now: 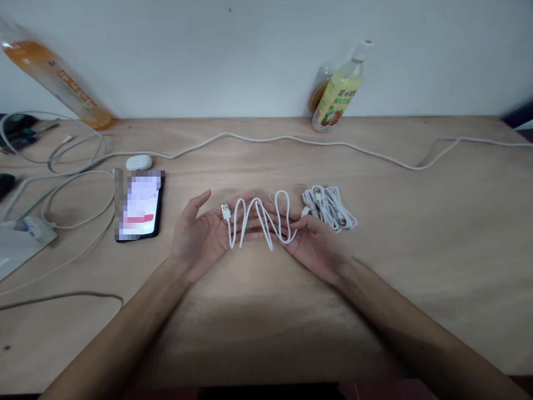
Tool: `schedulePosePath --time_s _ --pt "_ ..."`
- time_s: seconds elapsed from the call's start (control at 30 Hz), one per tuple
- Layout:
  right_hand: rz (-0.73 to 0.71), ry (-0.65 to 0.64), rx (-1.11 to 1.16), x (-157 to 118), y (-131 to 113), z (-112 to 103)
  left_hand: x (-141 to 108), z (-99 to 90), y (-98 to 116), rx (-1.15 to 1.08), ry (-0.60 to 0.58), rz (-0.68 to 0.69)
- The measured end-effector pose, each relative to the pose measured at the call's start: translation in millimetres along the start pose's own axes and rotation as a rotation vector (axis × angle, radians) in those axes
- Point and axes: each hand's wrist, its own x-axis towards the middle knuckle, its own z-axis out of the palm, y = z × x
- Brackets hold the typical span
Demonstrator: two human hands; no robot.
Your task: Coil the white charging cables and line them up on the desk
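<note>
A white USB cable lies in loose zigzag loops across the fingers of both hands. My left hand is palm up with its fingers stretched out and thumb raised; the cable's USB-A plug rests over its fingers. Opposite it, my right hand is also turned palm up, its thumb folded over the cable close to the other white connector. The fingertips of the two hands meet or overlap beneath the loops. Just beyond my right hand, a bundle of coiled white cables sits on the table.
A lit phone and a white earbud case are left of my hands. Farther left are tangled cords and a white power strip. A long white cord crosses the table. Bottles stand by the wall.
</note>
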Motion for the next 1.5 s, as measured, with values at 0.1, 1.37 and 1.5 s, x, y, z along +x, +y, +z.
schedulePosePath --time_s 0.1,1.37,1.5 --pt "0.0 -0.006 0.002 0 0 1 0 0.5 0 0.001 0.005 -0.003" --pt "0.132 -0.077 -0.025 -9 10 6 -20 -0.8 -46 0.982 -0.095 0.371" --pt "0.117 -0.04 -0.09 -12 10 11 -21 3.4 -45 0.882 -0.136 0.407"
